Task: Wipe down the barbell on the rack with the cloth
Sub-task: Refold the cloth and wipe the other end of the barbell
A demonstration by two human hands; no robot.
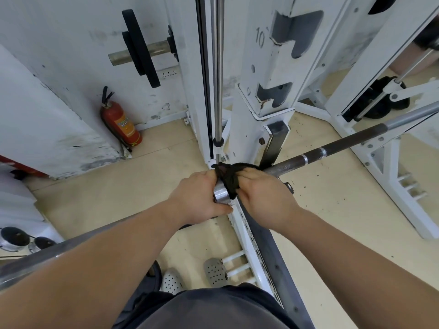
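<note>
My left hand (197,193) grips the slick end of the heavy, stiff dark steel barbell (342,144) lying across the white metal rack (268,67), while my right hand (263,193) squeezes the limp black cloth (228,178) round it

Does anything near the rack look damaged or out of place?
Yes. The white rack upright has chipped, rusty paint around its notches, dark specks lie scattered on the floor beside it, and the red fire extinguisher leans tilted against the wall.

The cloth (229,179) lies on the barbell (332,148) between left hand (197,198) and right hand (263,195).
</note>
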